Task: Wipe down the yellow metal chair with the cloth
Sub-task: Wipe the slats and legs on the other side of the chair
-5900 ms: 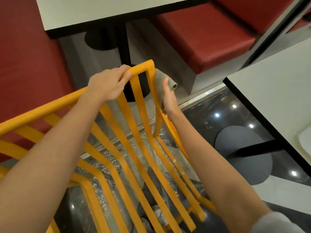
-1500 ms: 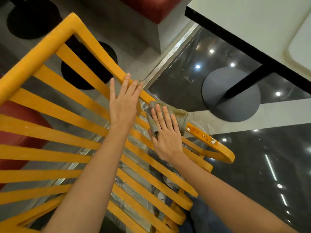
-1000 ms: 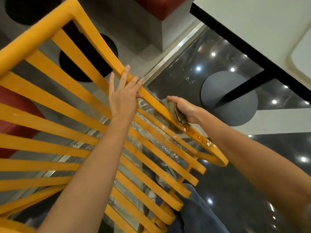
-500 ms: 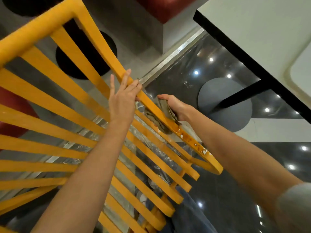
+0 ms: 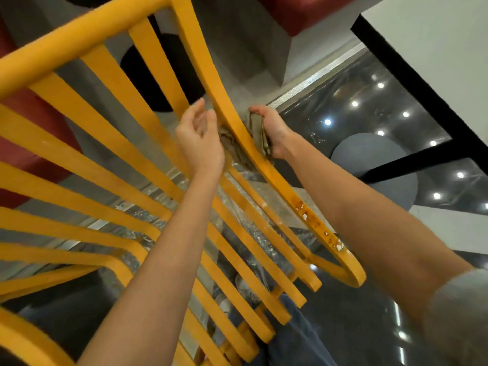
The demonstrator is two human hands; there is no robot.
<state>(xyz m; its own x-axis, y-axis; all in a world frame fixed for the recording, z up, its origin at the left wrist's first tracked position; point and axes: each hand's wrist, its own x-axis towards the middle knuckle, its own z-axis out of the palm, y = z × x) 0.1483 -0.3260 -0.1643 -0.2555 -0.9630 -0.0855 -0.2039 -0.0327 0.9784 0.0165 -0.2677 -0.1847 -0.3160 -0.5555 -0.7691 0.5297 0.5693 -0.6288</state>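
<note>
on chair (image 5: 232, 122) side rail | right hand (image 5: 274, 133) grip clamps cloth (image 5: 257, 133) | left hand (image 5: 198, 138) grip loose, half-open

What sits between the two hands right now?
In the head view, the yellow metal chair's outer side rail runs between the left hand and right hand, with the grey-brown cloth wrapped under it.

Eatery, red booth seats (image 5: 298, 11), pedestal tables (image 5: 435, 43) (glossy floor (image 5: 343, 107))
</note>
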